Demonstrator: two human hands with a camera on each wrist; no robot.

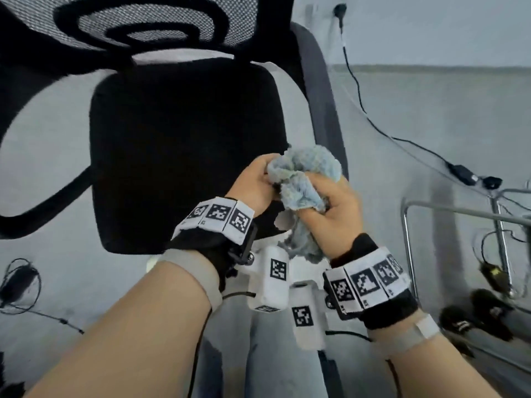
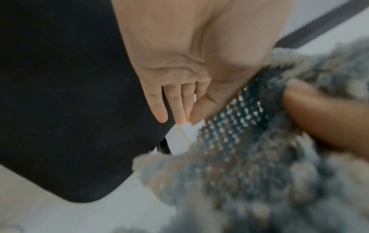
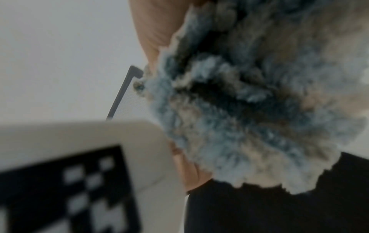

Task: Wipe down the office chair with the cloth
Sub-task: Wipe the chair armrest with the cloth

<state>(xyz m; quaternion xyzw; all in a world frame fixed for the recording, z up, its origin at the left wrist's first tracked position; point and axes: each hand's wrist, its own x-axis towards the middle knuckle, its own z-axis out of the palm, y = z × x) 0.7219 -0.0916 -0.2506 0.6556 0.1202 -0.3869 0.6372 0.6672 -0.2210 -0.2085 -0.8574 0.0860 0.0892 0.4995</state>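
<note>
Both my hands, left hand [image 1: 253,179] and right hand [image 1: 339,205], grip the bunched cloth [image 1: 304,179] | chair seat [image 1: 178,156] lies at 10 o'clock, nearer the left.

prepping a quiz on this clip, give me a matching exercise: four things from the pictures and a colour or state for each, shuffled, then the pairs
Things:
1. cloth
2. chair seat
3. chair backrest
4. cable

Descriptions:
A. black and white mesh
B. solid black cushion
C. thin, black, trailing over the pale floor
D. fluffy, blue, bunched between both hands

Pairs: 1-D, 2-B, 3-A, 4-C
</note>
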